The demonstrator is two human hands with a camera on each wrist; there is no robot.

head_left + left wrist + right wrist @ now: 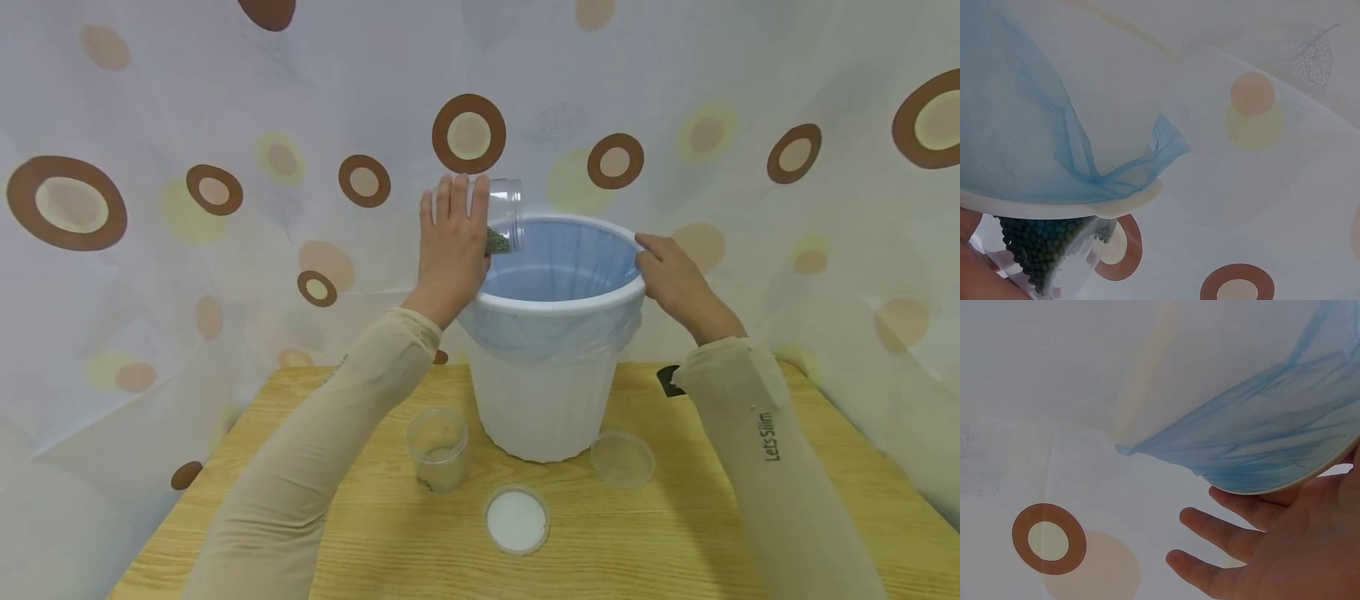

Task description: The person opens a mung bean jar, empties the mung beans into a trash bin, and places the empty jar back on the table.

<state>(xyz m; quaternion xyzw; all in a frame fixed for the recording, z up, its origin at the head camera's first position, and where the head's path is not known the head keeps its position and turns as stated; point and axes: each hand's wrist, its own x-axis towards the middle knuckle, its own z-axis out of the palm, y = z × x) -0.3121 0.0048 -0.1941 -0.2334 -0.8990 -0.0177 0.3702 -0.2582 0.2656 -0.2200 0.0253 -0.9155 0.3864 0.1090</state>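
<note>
My left hand (452,254) grips a clear plastic jar (506,198), tipped on its side over the left rim of a white trash bin (543,404). Small round green beans, like mung beans (497,242), lie along the jar's lower side; the left wrist view shows the beans (1041,247) massed near its mouth. A thin blue bag (555,329) lines the bin and folds down over its rim. On the opposite side, my right hand (678,283) holds the rim between thumb and index finger, the other fingers (1216,531) spread in the right wrist view.
On the wooden table (375,542), an open clear jar (438,454) stands left of the bin's base. A round lid with a white inside (516,521) lies in front, and a clear lid (622,459) at right. Behind hangs a dotted sheet (405,75). A black piece (670,381) lies near the right sleeve.
</note>
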